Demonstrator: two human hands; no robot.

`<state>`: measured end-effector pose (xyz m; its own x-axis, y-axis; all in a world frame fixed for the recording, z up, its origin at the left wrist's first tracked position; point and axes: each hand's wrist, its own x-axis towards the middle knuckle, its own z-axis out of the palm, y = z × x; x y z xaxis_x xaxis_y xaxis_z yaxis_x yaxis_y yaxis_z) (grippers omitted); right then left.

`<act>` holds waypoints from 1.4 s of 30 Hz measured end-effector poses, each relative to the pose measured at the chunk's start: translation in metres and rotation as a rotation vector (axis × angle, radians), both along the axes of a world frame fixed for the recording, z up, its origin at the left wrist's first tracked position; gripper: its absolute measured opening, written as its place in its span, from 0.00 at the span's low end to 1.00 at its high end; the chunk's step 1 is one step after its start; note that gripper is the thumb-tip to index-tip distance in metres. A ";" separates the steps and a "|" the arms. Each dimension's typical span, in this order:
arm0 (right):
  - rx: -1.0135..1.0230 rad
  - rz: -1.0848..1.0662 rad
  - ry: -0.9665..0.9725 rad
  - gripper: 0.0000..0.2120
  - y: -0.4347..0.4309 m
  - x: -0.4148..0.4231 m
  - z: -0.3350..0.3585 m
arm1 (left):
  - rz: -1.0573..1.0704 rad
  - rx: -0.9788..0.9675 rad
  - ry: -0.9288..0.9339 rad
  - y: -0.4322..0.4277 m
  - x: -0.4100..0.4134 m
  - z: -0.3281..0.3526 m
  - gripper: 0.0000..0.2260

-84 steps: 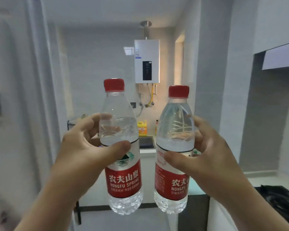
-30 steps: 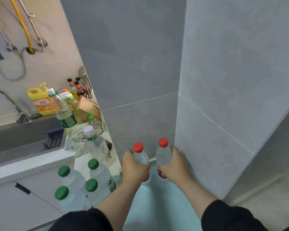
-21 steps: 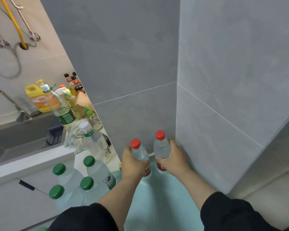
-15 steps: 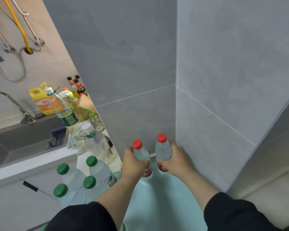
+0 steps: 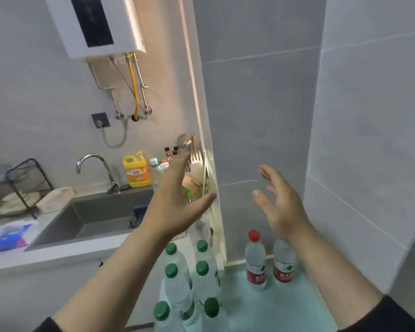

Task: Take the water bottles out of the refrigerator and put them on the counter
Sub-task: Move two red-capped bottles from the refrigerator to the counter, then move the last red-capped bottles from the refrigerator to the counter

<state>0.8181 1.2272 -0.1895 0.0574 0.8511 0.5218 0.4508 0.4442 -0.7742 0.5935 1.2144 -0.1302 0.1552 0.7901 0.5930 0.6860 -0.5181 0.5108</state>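
Two clear water bottles with red labels stand upright side by side on the pale green counter (image 5: 268, 310), in the corner of the grey tiled walls. The left bottle (image 5: 255, 262) shows its red cap; the right bottle (image 5: 283, 264) has its top hidden behind my right wrist. My left hand (image 5: 175, 200) and my right hand (image 5: 280, 202) are both raised above the bottles, fingers spread, palms facing each other, holding nothing.
Several green-capped water bottles (image 5: 177, 276) stand in a cluster at the counter's left edge. Beyond lie a grey sink (image 5: 101, 216) with a tap (image 5: 94, 164), a yellow detergent bottle (image 5: 135, 171), sauce bottles and a wall-mounted water heater (image 5: 94, 22).
Both hands have let go of the two red-capped bottles and lifted up and apart. The bottles now stand alone in the corner. My view has tilted up.
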 end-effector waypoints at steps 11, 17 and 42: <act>0.501 0.407 -0.108 0.33 -0.154 -0.260 0.142 | 0.462 0.448 0.063 -0.260 -0.253 0.106 0.36; 0.538 0.693 -0.040 0.34 -0.250 -0.377 0.165 | 0.806 0.494 0.203 -0.422 -0.308 0.138 0.36; 0.547 1.793 0.421 0.30 -0.747 -0.612 0.175 | 1.817 0.595 0.281 -0.968 -0.310 0.126 0.32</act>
<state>0.2058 0.4799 -0.0147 -0.3943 -0.1780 0.9016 -0.8936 0.3033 -0.3310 0.2835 0.2467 -0.0044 -0.3689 -0.1717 0.9135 0.5393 0.7609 0.3608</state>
